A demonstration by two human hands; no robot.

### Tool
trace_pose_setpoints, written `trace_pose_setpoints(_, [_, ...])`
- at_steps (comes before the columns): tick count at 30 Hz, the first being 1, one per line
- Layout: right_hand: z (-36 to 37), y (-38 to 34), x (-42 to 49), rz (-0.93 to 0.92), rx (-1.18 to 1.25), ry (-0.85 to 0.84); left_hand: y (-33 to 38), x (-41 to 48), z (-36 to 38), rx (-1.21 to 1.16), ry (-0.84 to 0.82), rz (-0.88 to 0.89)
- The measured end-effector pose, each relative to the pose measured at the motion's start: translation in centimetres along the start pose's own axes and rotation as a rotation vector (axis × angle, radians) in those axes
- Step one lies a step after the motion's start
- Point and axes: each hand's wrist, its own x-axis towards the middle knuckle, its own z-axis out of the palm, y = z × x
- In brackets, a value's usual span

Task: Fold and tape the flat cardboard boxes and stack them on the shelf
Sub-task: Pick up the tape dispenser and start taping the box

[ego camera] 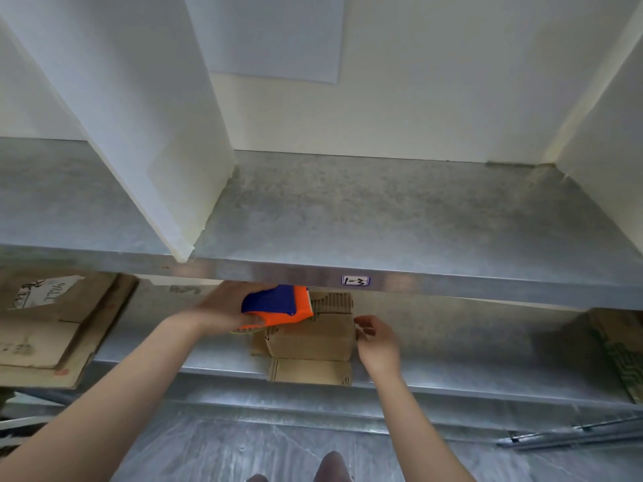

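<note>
Cardboard box (309, 337) sits on the lower shelf (469, 349) between the hands, the left hand (222, 309) gripping a blue-and-orange tape dispenser (278, 304) over its top-left corner, the right hand (377, 342) relaxed and holding nothing at its right edge.

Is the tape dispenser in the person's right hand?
No, the left hand grips the tape dispenser; the right hand is beside the box.

Blue-and-orange tape dispenser (278, 305), brown cardboard box (313, 337), mottled grey metal shelf (382, 217), white dividers (156, 133).
</note>
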Motion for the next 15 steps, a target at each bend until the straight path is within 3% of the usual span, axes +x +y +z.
trace_pose_setpoints(4, [-1.0, 0.1, -1.2, -0.011, 0.203, -0.188, -0.1, 0.0, 0.1, 0.016, 0.015, 0.007])
trace_pose_setpoints(6, [-1.6, 0.1, -1.2, -0.058, 0.108, -0.302, -0.5, 0.1, 0.2, 0.022, 0.026, -0.001])
trace_pose_setpoints(10, [-1.2, -1.1, 0.0, -0.203, -0.208, -0.315, -0.9, 0.0, 0.4, 0.027, 0.035, -0.007])
trace_pose_setpoints(15, [-0.3, -2.3, 1.4, -0.152, -0.118, -0.327, -1.5, -0.2, 0.4, 0.039, 0.038, -0.006])
